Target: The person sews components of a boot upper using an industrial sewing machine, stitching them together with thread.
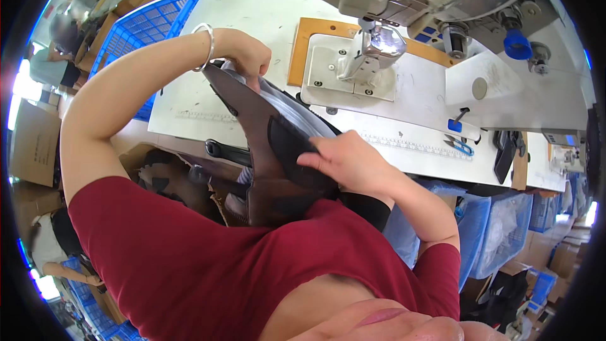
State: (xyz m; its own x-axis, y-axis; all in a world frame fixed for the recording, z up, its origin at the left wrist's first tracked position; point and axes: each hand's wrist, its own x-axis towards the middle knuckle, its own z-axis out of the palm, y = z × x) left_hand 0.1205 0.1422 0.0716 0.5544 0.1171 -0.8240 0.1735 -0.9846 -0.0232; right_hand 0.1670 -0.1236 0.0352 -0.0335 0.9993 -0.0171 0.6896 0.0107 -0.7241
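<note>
A brown and black leather piece (252,126) with a pale grey lining, shaped like a boot upper, lies slantwise between my body and the sewing table. My left hand (246,54), a bangle on its wrist, is bent over the far end, fingers curled into the opening and closed on the edge. Lower down on the right, my right hand (353,161) pinches the near end by a black patch, thumb on the outer face. The fingertips of that hand are partly hidden behind the edge.
A sewing machine (379,44) stands at the far side of the white table (240,19). Blue-handled snips (464,145) and a dark phone-like object (504,155) lie at the right. Blue crates (151,25) flank the table; other people sit at the far left.
</note>
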